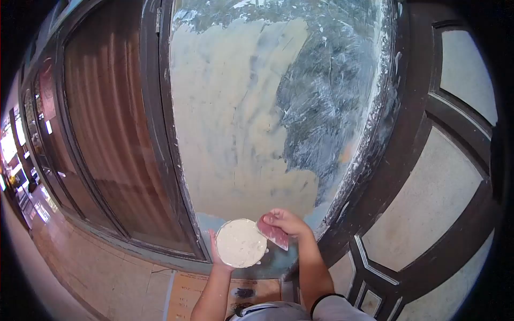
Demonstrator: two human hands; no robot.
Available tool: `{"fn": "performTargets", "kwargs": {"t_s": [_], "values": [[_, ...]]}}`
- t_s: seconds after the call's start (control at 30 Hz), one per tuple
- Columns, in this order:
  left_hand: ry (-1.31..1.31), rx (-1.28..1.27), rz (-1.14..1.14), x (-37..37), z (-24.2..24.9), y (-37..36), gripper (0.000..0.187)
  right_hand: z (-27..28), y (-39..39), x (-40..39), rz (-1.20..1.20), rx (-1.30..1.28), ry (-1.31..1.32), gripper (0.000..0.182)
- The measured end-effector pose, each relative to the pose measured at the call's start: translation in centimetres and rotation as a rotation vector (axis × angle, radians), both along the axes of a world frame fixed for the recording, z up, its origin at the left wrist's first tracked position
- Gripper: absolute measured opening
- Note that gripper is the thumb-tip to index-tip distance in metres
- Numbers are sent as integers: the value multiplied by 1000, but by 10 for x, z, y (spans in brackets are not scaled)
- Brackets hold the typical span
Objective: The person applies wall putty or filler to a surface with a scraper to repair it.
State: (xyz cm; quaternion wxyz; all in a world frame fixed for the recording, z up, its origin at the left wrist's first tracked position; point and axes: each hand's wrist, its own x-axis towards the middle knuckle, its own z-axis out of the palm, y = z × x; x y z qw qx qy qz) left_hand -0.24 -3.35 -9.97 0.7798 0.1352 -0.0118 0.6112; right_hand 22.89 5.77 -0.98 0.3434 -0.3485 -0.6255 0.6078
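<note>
My left hand (214, 250) is wrapped round the left side of a round tub (218, 254) filled with cream-coloured putty (241, 243). In my right hand (289, 221) a flat reddish-pink putty spreader (274, 235) is pinched between thumb and fingers, its edge right at the tub's right rim. Whitish residue lines the spreader's lower edge. Before me stands a wall panel (225, 117), its left and lower parts coated in smooth cream putty. The panel's right part (326, 101) shows a dark grey-blue surface with white smears.
A dark wooden frame (170, 160) borders the panel on the left, beside a brown-curtained window (110, 128). On the right is a dark door with pale panels (428, 200). Printed cardboard (184, 299) lies on the tiled floor (107, 262) near my body.
</note>
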Motion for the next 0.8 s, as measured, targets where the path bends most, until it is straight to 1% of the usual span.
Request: {"fn": "performTargets", "kwargs": {"t_s": [0.03, 0.07, 0.1, 0.17, 0.2, 0.23, 0.3, 0.33, 0.37, 0.43, 0.47, 0.5, 0.57, 0.67, 0.73, 0.77, 0.8], "values": [[-21, -62, 15, 1, 6, -3, 95, -11, -4, -1, 29, -69, 10, 28], [-81, -65, -14, 1, 11, -7, 90, -22, -8, -2, 60, -142, 21, 27], [-81, -72, -11, -1, 5, -5, 90, -31, -8, -2, 61, -149, 21, 27], [40, -79, 28, -3, -10, 4, 84, -48, -5, 0, 19, -232, 27, 30], [-15, -67, 6, -4, -8, 0, 81, -51, -6, -2, -8, -181, 24, 36], [-17, -69, 3, -4, -8, -3, 81, -52, -8, 0, -10, -183, 22, 36], [-24, 5, -28, -7, -4, -12, 86, -51, -13, 6, -221, -75, -123, 37], [-178, 49, -120, -10, 1, -19, 88, -60, -12, 9, -359, 25, -185, 36], [-177, 50, -121, -13, 5, -26, 88, -65, -16, 11, -360, 25, -185, 36], [-291, 59, -117, -18, 17, -37, 88, -65, -27, 11, -323, -176, 225, 29], [-251, 97, -129, -20, 23, -43, 89, -66, -34, 11, -271, -246, 229, 28], [-253, 91, -126, -22, 20, -42, 89, -61, -40, 7, -270, -253, 227, 28], [-159, 66, -144, -28, 10, -37, 90, -51, -50, -6, -123, -308, 135, 32], [-203, 28, -157, -34, -1, -35, 91, -50, -60, -26, -153, -283, 89, 35], [-209, 4, -157, -38, 3, -43, 92, -61, -59, -25, -167, -279, 58, 34], [-59, -18, -112, -41, 7, -49, 93, -70, -59, -23, -167, -279, 53, 34], [93, -41, -67, -44, 13, -56, 94, -80, -62, -23, -377, -127, -31, 35]]}}
